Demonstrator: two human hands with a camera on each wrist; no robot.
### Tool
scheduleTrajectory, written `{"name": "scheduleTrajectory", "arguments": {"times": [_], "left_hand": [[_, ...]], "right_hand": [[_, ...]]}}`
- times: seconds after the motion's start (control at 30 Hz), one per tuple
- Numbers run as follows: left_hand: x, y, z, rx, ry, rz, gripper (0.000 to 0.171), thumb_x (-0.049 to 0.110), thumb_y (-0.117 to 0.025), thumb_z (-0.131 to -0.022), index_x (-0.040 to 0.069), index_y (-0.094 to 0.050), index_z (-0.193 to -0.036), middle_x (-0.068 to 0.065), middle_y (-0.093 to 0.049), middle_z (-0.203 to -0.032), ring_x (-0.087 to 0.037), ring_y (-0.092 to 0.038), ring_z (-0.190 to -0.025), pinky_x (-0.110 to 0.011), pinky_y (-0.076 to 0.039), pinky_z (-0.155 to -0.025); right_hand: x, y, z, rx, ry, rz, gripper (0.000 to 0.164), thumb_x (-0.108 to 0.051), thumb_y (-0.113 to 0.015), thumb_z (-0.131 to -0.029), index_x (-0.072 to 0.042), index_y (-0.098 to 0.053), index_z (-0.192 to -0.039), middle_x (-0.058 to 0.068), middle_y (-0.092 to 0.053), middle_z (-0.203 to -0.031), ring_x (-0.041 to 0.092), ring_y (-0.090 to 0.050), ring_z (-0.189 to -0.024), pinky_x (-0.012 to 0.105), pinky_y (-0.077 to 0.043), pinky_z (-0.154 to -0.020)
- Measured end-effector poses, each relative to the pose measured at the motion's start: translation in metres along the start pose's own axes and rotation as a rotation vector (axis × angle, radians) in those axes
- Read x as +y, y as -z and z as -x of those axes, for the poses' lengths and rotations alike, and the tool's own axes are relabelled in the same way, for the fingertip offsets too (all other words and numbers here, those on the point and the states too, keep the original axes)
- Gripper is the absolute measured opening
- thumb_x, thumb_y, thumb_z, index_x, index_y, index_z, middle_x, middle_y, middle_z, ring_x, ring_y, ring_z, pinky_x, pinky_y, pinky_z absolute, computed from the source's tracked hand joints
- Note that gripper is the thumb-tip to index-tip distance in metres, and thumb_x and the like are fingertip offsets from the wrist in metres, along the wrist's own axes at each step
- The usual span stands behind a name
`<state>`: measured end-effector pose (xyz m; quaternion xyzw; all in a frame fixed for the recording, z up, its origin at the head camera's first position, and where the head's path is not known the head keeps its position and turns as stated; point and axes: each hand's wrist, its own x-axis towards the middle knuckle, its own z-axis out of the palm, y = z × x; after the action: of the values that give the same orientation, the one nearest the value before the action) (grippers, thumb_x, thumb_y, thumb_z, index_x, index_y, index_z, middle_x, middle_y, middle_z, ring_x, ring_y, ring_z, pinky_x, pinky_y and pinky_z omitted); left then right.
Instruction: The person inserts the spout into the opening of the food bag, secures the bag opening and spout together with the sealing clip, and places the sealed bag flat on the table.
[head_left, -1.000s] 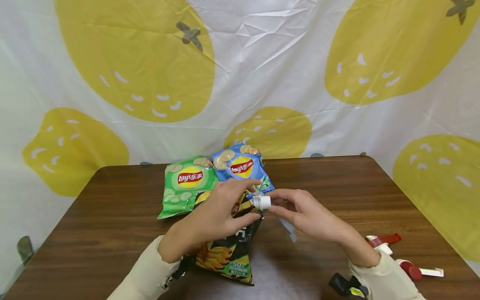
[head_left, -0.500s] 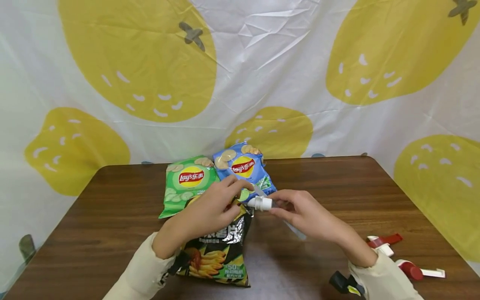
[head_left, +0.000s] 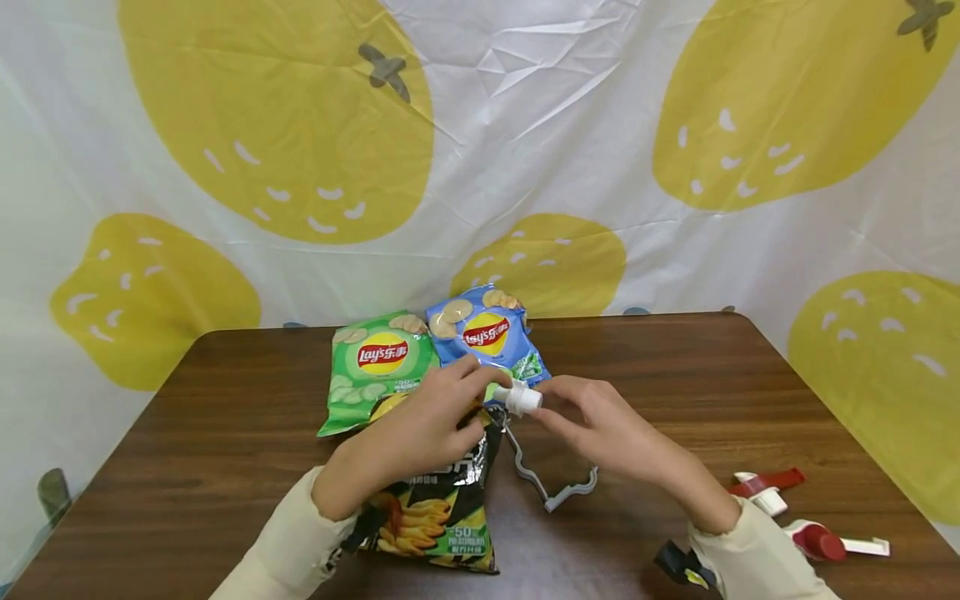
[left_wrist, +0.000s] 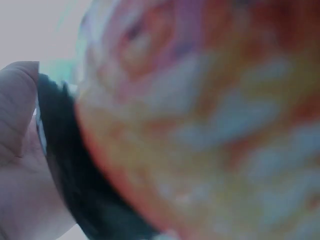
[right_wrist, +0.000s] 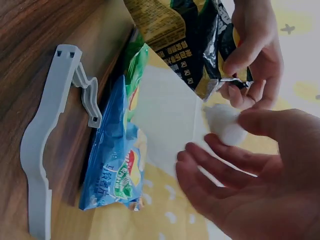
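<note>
My left hand [head_left: 431, 417] grips the upper end of a black chip bag [head_left: 442, 517]; in the right wrist view its thumb and fingers pinch the bag's corner. Just beside that corner is a white capped spout [head_left: 522, 400]. My right hand [head_left: 607, 425] holds the spout's cap between thumb and finger, the other fingers spread. Below the hands, a grey bag clip [head_left: 551, 492] stands hinged apart in a V, its long bar plain in the right wrist view. The bag's printed front fills the left wrist view, blurred.
Behind the hands a green chip bag [head_left: 378, 362] and a blue chip bag [head_left: 487, 329] lie side by side. Two red and white clips [head_left: 768, 487] are at the right of the wooden table [head_left: 675, 358]. A lemon-patterned cloth [head_left: 525, 167] hangs behind.
The left hand has closed on the black bag's end and shifted slightly left. The grey clip has dropped below the right hand and shows spread apart. The white spout tilts differently between the hands.
</note>
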<state>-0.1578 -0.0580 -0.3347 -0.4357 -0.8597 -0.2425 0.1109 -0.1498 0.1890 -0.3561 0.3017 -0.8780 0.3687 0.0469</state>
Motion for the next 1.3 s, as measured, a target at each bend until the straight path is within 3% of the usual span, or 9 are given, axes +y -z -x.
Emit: {"name": "scheduleTrajectory", "arguments": {"times": [0.23, 0.37, 0.53, 0.63, 0.83, 1.1, 1.3], "left_hand": [[0.005, 0.012, 0.002, 0.03, 0.011, 0.017, 0.05, 0.01, -0.072, -0.081, 0.016, -0.059, -0.129, 0.004, -0.049, -0.096, -0.012, -0.044, -0.083, -0.035, -0.036, -0.075], [0.008, 0.021, 0.004, 0.026, 0.0, 0.11, 0.04, 0.007, -0.06, -0.089, 0.015, -0.059, -0.128, 0.006, -0.047, -0.09, -0.009, -0.042, -0.081, -0.033, -0.036, -0.073], [0.01, 0.027, 0.005, 0.056, -0.074, 0.167, 0.041, -0.008, -0.046, -0.09, 0.01, -0.061, -0.125, 0.002, -0.049, -0.087, -0.011, -0.044, -0.078, -0.027, -0.042, -0.07], [0.012, 0.025, 0.004, 0.106, -0.119, 0.157, 0.036, -0.01, -0.05, -0.093, 0.007, -0.062, -0.122, -0.001, -0.055, -0.094, -0.012, -0.051, -0.085, -0.025, -0.046, -0.074], [0.017, 0.02, 0.0, 0.222, -0.172, 0.135, 0.026, -0.004, -0.057, -0.096, 0.006, -0.064, -0.118, -0.003, -0.061, -0.105, -0.013, -0.055, -0.093, -0.026, -0.049, -0.08], [0.022, 0.008, -0.002, 0.293, -0.198, 0.152, 0.023, -0.003, -0.055, -0.097, 0.006, -0.063, -0.117, -0.002, -0.061, -0.108, -0.012, -0.054, -0.093, -0.023, -0.048, -0.081], [0.026, 0.001, -0.004, 0.344, -0.253, 0.136, 0.025, -0.005, -0.057, -0.096, 0.004, -0.062, -0.119, -0.004, -0.062, -0.11, -0.016, -0.056, -0.099, -0.026, -0.049, -0.087]], "right_hand": [[-0.012, 0.002, 0.003, 0.076, 0.039, -0.016, 0.005, -0.017, -0.06, -0.1, -0.016, -0.064, -0.102, -0.006, -0.066, -0.088, 0.008, -0.063, -0.078, 0.028, -0.053, -0.069], [-0.017, 0.002, 0.006, 0.022, 0.09, -0.074, 0.007, -0.014, -0.057, -0.101, -0.016, -0.062, -0.104, -0.007, -0.065, -0.087, 0.011, -0.062, -0.075, 0.027, -0.052, -0.066], [-0.024, -0.001, 0.009, -0.002, 0.175, -0.065, 0.009, -0.015, -0.056, -0.102, -0.019, -0.06, -0.108, -0.011, -0.063, -0.088, 0.008, -0.06, -0.076, 0.026, -0.051, -0.068], [-0.028, -0.003, 0.009, 0.033, 0.193, -0.024, 0.01, -0.017, -0.055, -0.102, -0.02, -0.06, -0.11, -0.009, -0.06, -0.086, 0.006, -0.056, -0.075, 0.025, -0.05, -0.066], [-0.03, -0.004, 0.009, 0.188, 0.148, 0.052, 0.009, -0.016, -0.055, -0.102, -0.02, -0.06, -0.107, -0.011, -0.059, -0.086, 0.005, -0.057, -0.076, 0.027, -0.05, -0.068], [-0.031, -0.004, 0.012, 0.056, 0.202, 0.111, 0.008, -0.018, -0.055, -0.101, -0.02, -0.057, -0.108, -0.015, -0.056, -0.085, 0.001, -0.055, -0.075, 0.023, -0.049, -0.064], [-0.033, -0.009, 0.012, 0.206, 0.276, 0.289, 0.015, -0.015, -0.055, -0.098, -0.012, -0.059, -0.112, -0.005, -0.06, -0.097, 0.006, -0.057, -0.081, 0.028, -0.052, -0.07]]}}
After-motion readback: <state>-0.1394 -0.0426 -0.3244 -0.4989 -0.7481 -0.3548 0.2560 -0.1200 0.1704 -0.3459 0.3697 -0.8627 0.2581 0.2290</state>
